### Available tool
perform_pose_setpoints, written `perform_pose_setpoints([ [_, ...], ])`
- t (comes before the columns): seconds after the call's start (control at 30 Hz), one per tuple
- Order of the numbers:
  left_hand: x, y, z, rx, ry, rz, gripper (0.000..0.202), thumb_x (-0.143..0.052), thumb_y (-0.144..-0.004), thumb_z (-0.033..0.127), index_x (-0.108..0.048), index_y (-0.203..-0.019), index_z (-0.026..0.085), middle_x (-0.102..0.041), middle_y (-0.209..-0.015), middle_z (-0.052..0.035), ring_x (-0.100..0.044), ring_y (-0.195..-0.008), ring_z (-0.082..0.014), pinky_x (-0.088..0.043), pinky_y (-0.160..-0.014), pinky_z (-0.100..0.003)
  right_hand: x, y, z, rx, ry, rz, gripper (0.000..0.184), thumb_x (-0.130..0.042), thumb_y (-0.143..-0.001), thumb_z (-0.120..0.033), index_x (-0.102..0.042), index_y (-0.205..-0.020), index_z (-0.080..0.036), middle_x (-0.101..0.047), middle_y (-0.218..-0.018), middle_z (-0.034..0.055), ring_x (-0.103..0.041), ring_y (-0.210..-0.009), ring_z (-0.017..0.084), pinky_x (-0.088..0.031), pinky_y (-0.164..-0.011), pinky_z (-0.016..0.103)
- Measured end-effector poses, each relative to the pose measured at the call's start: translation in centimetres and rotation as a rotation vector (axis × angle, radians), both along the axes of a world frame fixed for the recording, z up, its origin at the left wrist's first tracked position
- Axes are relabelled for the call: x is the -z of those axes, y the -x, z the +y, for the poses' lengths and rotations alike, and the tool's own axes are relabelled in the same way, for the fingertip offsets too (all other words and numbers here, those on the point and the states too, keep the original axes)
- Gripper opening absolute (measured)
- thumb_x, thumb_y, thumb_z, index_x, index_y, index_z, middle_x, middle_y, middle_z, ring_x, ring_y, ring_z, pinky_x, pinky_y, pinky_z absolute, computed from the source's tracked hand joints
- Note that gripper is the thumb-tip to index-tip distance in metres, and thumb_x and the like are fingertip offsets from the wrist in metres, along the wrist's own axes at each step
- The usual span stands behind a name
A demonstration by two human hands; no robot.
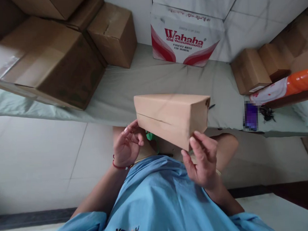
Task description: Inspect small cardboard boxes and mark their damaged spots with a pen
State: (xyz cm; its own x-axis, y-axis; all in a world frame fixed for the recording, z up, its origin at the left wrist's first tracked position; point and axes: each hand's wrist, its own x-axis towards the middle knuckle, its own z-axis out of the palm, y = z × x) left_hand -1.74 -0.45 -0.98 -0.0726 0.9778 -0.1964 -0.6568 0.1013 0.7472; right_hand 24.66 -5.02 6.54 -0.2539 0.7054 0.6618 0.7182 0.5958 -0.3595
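A long, plain brown cardboard box [164, 118] is tilted in front of me, over the edge of the cloth-covered surface. A dark seam line runs along its near side. My right hand [203, 157] grips the lower right corner, with the thumb below and the fingertips against the end. At the other end is my left hand [128, 144], palm turned up and fingers apart; its fingertips reach the box's left edge, and whether they bear any weight is unclear. The box hides part of the surface behind it.
Large cardboard boxes [62, 61] stand at the left. A white and red Wahaha carton [186, 41] is against the wall. To the right are small boxes [251, 70], an orange and white roll [293, 85], a blurred-out phone [250, 116] and keys [267, 114].
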Motion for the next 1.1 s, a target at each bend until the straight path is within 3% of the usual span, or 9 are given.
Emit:
perform_pose_setpoints([
  [0.1,-1.2,0.3,-0.2,0.000,-0.139,0.108,0.041,-0.072,-0.094,0.047,-0.083,-0.123,0.021,-0.080,-0.133,-0.0098,-0.060,-0.046,-0.0074,-0.043,-0.035,-0.024,-0.2,-1.6,0.3,0.130,0.098,0.093,0.078,-0.068,-0.102,-0.020,-0.039,-0.173,-0.038,-0.058,-0.152,0.0142,-0.065,-0.134,0.031,-0.064,-0.106,0.051],
  [0.17,-2.3,0.3,-0.2,0.007,-0.211,0.169,0.045,-0.070,-0.096,0.046,-0.080,-0.133,0.022,-0.075,-0.144,-0.0121,-0.058,-0.043,-0.0063,-0.040,-0.033,-0.025,-0.1,-2.7,0.8,0.190,0.172,0.203,0.070,-0.069,-0.102,-0.023,-0.049,-0.167,-0.039,-0.061,-0.150,0.0122,-0.066,-0.133,0.030,-0.063,-0.109,0.051],
  [0.3,-4.1,-0.3,-0.1,0.068,-0.294,0.252,0.048,-0.073,-0.099,0.038,-0.073,-0.145,0.026,-0.065,-0.158,-0.0164,-0.053,-0.043,-0.0028,-0.038,-0.034,-0.022,1.2,-4.6,2.0,0.283,0.262,0.454,0.051,-0.075,-0.099,-0.031,-0.069,-0.150,-0.032,-0.070,-0.139,0.0108,-0.071,-0.126,0.029,-0.065,-0.106,0.050],
  [0.43,-4.7,-1.0,0.2,0.124,-0.290,0.272,0.051,-0.080,-0.095,0.031,-0.072,-0.146,0.030,-0.061,-0.162,-0.0161,-0.047,-0.046,-0.0012,-0.035,-0.035,-0.019,3.6,-5.7,2.6,0.340,0.380,0.627,0.045,-0.079,-0.096,-0.038,-0.076,-0.139,-0.026,-0.076,-0.133,0.0109,-0.074,-0.123,0.028,-0.061,-0.111,0.053],
  [0.57,-4.2,-1.3,0.6,0.123,-0.263,0.274,0.053,-0.081,-0.092,0.026,-0.072,-0.145,0.031,-0.062,-0.161,-0.0146,-0.045,-0.048,-0.0017,-0.033,-0.036,-0.019,5.1,-6.0,2.9,0.274,0.462,0.765,0.047,-0.079,-0.096,-0.042,-0.074,-0.140,-0.025,-0.073,-0.143,0.0114,-0.070,-0.132,0.028,-0.053,-0.122,0.056],
  [0.73,-3.2,-1.7,3.4,0.120,-0.211,0.231,0.050,-0.080,-0.088,0.024,-0.072,-0.138,0.028,-0.062,-0.160,-0.0138,-0.054,-0.051,-0.0030,-0.040,-0.041,-0.021,5.4,-5.0,4.1,0.024,0.534,0.857,0.067,-0.073,-0.100,-0.043,-0.053,-0.162,-0.029,-0.052,-0.170,0.0101,-0.050,-0.158,0.027,-0.040,-0.133,0.056],
  [0.83,-2.9,-1.9,5.8,0.072,-0.199,0.196,0.042,-0.078,-0.084,0.024,-0.073,-0.125,0.023,-0.071,-0.147,-0.0142,-0.071,-0.072,-0.0117,-0.050,-0.052,-0.022,5.8,-4.6,4.9,0.057,0.568,0.841,0.071,-0.073,-0.099,-0.046,-0.051,-0.164,-0.028,-0.049,-0.172,0.0104,-0.046,-0.161,0.027,-0.037,-0.135,0.056],
  [0.93,-2.6,-1.9,7.2,0.013,-0.209,0.188,0.039,-0.080,-0.080,0.023,-0.074,-0.119,0.023,-0.072,-0.141,-0.0120,-0.075,-0.100,-0.0186,-0.056,-0.067,-0.024,6.9,-4.8,5.1,0.117,0.574,1.014,0.062,-0.071,-0.098,-0.045,-0.060,-0.156,-0.026,-0.060,-0.163,0.0121,-0.058,-0.151,0.027,-0.043,-0.130,0.057],
  [1.1,0.1,-0.8,6.6,-0.151,-0.141,0.263,0.030,-0.081,-0.078,0.022,-0.077,-0.108,0.024,-0.076,-0.124,-0.0066,-0.071,-0.105,-0.0178,-0.058,-0.080,-0.025,9.8,-6.5,4.0,0.225,0.625,1.167,0.052,-0.073,-0.086,-0.031,-0.072,-0.137,-0.025,-0.074,-0.142,0.0128,-0.069,-0.133,0.027,-0.055,-0.115,0.053],
])
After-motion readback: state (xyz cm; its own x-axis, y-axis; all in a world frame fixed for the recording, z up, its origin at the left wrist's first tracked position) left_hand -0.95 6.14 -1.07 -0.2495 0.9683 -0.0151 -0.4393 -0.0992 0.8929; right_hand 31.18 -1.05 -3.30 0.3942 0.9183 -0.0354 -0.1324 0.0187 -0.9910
